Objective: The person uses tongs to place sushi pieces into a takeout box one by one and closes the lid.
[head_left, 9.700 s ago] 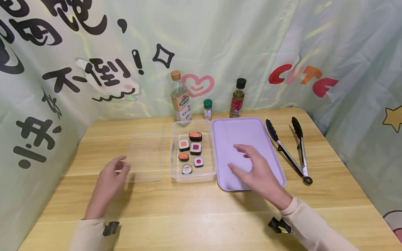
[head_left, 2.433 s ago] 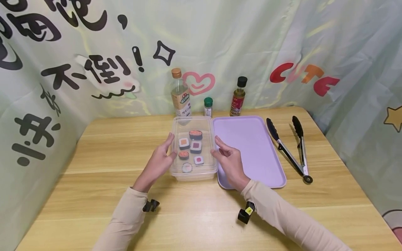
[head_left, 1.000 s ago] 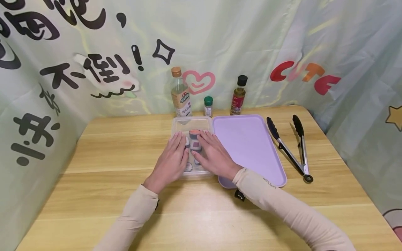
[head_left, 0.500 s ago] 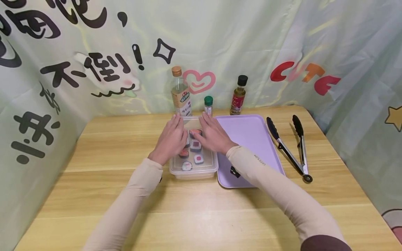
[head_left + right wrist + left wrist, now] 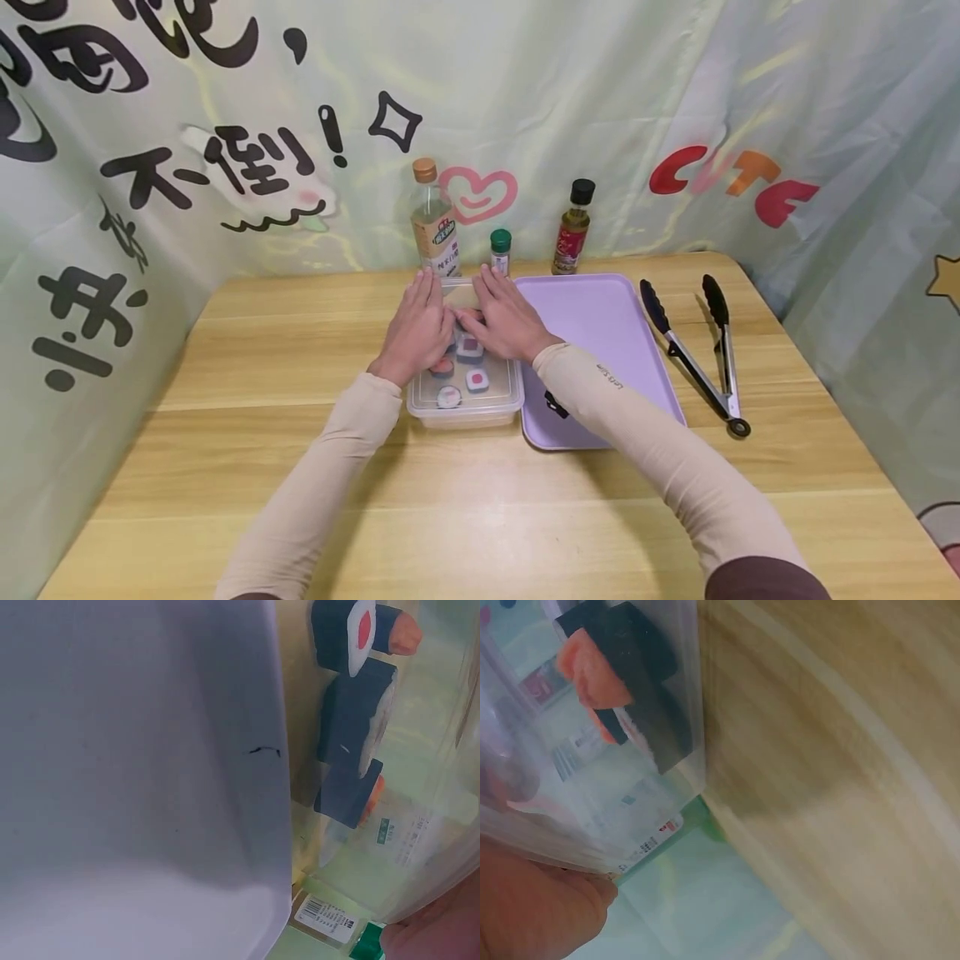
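Note:
A clear plastic food container stands on the table with its clear lid on top. Through the lid show several sushi pieces, some partly covered by the hands. My left hand lies on the lid's far left part, and my right hand lies on its far right part. Both press down with fingers extended forward to the far edge, thumbs close together in the middle. In the left wrist view, part of the left hand shows at the container's rim; the right wrist view catches a bit of the right hand.
Touching or just right of the container is a lilac tray. Spread tongs lie farther right. Along the back stand an orange-capped bottle, a small green-capped jar and a black-capped bottle. A printed curtain hangs behind.
The lid went from the table at left onto the container. Both hands first held its sides, then moved onto its middle, then slid forward to its far edge.

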Demonstrator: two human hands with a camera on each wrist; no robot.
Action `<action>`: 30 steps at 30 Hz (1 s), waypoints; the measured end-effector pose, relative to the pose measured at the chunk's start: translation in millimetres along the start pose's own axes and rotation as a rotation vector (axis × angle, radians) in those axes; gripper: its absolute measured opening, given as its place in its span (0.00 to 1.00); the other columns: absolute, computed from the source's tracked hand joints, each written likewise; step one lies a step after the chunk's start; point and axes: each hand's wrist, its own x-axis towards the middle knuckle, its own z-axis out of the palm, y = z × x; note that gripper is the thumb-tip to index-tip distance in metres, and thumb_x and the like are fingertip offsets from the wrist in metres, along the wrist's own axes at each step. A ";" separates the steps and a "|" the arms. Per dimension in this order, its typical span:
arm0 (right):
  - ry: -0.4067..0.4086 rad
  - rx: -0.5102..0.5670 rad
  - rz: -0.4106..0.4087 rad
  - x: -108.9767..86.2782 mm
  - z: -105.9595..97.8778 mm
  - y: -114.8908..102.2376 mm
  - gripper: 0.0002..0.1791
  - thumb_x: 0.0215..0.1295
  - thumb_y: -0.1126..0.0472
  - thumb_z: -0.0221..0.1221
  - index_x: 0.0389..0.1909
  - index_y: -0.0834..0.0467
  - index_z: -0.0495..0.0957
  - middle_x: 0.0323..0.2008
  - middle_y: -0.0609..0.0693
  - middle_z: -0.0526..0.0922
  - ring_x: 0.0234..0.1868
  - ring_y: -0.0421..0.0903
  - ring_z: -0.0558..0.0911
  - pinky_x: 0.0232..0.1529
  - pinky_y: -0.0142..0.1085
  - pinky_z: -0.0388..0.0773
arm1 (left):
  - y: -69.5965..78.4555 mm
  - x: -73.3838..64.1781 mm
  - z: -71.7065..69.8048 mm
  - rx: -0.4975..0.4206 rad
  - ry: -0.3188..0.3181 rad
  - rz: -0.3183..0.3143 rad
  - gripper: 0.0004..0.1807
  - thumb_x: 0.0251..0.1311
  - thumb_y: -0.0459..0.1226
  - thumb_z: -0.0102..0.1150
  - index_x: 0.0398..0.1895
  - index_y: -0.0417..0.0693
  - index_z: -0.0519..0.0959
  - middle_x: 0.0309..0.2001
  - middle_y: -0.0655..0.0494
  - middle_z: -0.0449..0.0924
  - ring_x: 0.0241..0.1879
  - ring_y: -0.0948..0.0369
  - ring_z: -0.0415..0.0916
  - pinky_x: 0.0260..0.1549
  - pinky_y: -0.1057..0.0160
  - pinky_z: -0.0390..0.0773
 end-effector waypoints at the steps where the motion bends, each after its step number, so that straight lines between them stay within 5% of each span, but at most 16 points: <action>1: -0.002 -0.003 0.003 -0.1 0.1 0.1 0.41 0.77 0.42 0.47 0.76 0.69 0.54 0.78 0.67 0.49 0.79 0.59 0.48 0.77 0.46 0.42 | 0.1 -0.1 0.2 -0.007 0.001 -0.002 0.34 0.77 0.40 0.38 0.76 0.25 0.50 0.79 0.34 0.41 0.79 0.46 0.37 0.76 0.51 0.40; 17: -0.035 -0.026 0.017 0.5 1.7 -0.5 0.42 0.78 0.40 0.43 0.78 0.68 0.53 0.78 0.65 0.48 0.80 0.58 0.46 0.78 0.45 0.41 | -3.9 -1.3 4.1 -0.131 -0.012 -0.041 0.35 0.76 0.42 0.37 0.78 0.29 0.48 0.80 0.39 0.37 0.80 0.53 0.31 0.76 0.58 0.35; 30: -0.022 -0.030 0.011 1.0 1.7 -0.3 0.42 0.78 0.40 0.44 0.77 0.69 0.54 0.78 0.65 0.49 0.79 0.58 0.47 0.77 0.46 0.43 | -4.5 -1.0 5.2 -0.131 -0.004 -0.044 0.35 0.77 0.44 0.36 0.79 0.30 0.48 0.80 0.40 0.38 0.80 0.53 0.31 0.75 0.59 0.35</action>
